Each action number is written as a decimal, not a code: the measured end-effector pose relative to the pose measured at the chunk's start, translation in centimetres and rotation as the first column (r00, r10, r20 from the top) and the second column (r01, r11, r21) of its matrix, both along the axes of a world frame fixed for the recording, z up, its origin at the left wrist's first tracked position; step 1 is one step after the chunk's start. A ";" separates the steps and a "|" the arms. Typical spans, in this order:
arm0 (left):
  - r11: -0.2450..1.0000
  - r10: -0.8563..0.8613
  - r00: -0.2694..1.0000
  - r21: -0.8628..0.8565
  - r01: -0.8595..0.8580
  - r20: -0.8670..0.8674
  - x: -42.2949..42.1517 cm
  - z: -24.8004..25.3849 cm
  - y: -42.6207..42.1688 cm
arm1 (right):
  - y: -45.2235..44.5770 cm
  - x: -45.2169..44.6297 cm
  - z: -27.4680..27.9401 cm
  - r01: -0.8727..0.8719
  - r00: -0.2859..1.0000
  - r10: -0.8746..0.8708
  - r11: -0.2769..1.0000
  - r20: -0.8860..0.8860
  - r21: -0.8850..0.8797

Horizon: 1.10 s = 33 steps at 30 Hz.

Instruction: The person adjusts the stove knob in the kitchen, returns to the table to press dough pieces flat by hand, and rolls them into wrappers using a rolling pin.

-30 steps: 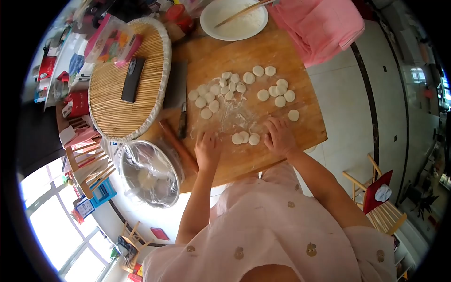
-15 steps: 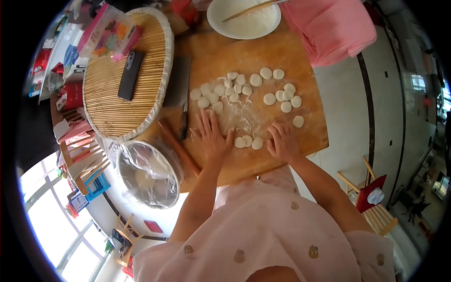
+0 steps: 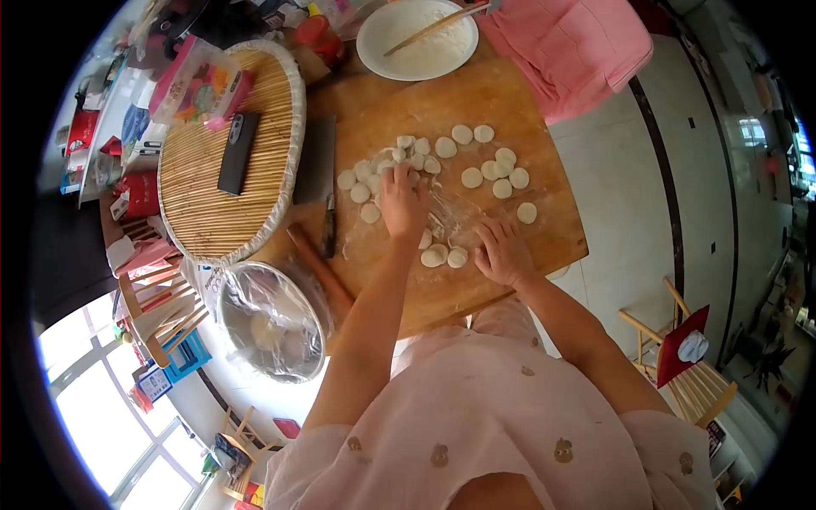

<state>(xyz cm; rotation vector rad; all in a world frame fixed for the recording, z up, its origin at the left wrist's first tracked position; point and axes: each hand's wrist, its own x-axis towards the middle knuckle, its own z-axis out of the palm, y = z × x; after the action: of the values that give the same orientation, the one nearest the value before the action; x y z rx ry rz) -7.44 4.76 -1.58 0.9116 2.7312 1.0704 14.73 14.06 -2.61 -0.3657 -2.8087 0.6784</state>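
Observation:
Several round dough pieces lie on the floured wooden board (image 3: 408, 297). My left hand (image 3: 402, 204) reaches over the middle group, its fingertips at the small dough pieces (image 3: 422, 146); whether it holds one is hidden. Flat on the board by the near edge, my right hand (image 3: 502, 252) has its fingers loosely spread with nothing in them. Between the hands are a few dough discs (image 3: 457, 257). More discs (image 3: 502, 188) sit at the right, and others (image 3: 359, 192) are left of my left hand.
A rolling pin (image 3: 319, 265) and a cleaver (image 3: 316, 161) lie to the left. Beyond are a round reed tray (image 3: 195, 208) with a dark phone-like object (image 3: 239, 153), and a plastic-covered bowl (image 3: 293, 348). A white flour bowl (image 3: 425, 64) holds chopsticks. Pink cloth (image 3: 565, 51) is at the top right.
My left hand has moved from the board's near part up to the small dough pieces. A dough disc now shows beside its wrist. My right hand stays about where it was.

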 end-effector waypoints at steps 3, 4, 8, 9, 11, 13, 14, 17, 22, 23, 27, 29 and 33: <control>0.999 -0.037 0.999 -0.005 0.037 0.027 -0.3 0.4 -0.9 | -0.2 0.2 -0.2 0.004 1.000 -0.003 0.999 0.031 -0.033; 1.000 -0.016 0.999 0.020 0.016 0.045 0.1 1.5 -2.1 | -0.2 0.3 -0.3 0.003 0.999 -0.001 0.999 0.040 -0.050; 0.992 0.087 0.996 -0.098 -0.085 0.016 3.7 3.0 -11.3 | 0.0 0.2 0.0 0.013 0.999 -0.010 0.997 0.044 -0.081; 0.986 0.127 0.988 -0.122 -0.116 0.089 4.5 2.8 -12.9 | -0.1 0.3 0.2 0.005 0.999 -0.003 0.998 0.037 -0.066; 0.969 0.218 0.951 -0.168 -0.183 0.220 5.2 3.1 -14.8 | 0.1 -0.2 0.7 -0.018 1.000 0.018 0.999 0.014 -0.029; 0.982 0.189 0.926 -0.076 -0.174 0.326 4.8 3.9 -15.2 | 0.1 -0.5 0.9 -0.015 1.000 0.015 1.000 0.025 -0.018; 0.984 0.172 0.909 -0.031 -0.174 0.380 4.9 4.3 -15.5 | 0.0 -0.3 0.9 -0.015 0.999 0.015 1.000 0.036 -0.015; 0.993 0.102 0.887 -0.001 -0.114 0.449 4.3 3.6 -16.6 | -0.1 -0.3 0.6 -0.014 0.999 0.016 0.999 0.039 -0.031; 0.994 0.108 0.929 -0.007 -0.113 0.353 5.0 3.2 -16.7 | 0.0 -0.2 0.3 -0.008 0.997 0.011 0.999 0.079 -0.046; 0.995 0.077 0.942 0.031 -0.092 0.326 5.1 2.8 -16.9 | -0.1 -0.2 0.3 -0.007 0.997 0.010 0.999 0.072 -0.052; 0.988 0.123 0.944 -0.131 -0.086 0.307 5.2 2.4 -16.8 | 0.2 -0.4 0.4 -0.025 0.998 0.027 0.999 0.058 -0.022; 0.972 0.062 0.998 -0.230 -0.056 0.016 5.5 2.5 -15.5 | 0.2 -0.3 0.4 -0.025 0.998 0.025 1.000 0.051 -0.014; 0.972 0.069 0.996 -0.220 -0.080 -0.055 4.3 1.6 -11.9 | 0.2 -0.3 0.2 -0.023 0.999 0.024 1.000 0.028 -0.008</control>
<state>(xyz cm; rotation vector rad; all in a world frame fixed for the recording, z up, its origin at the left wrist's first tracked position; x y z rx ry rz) -3.18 -7.11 -0.03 0.8168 2.8697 0.7412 14.48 14.30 -2.40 -0.3465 -2.8416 0.6947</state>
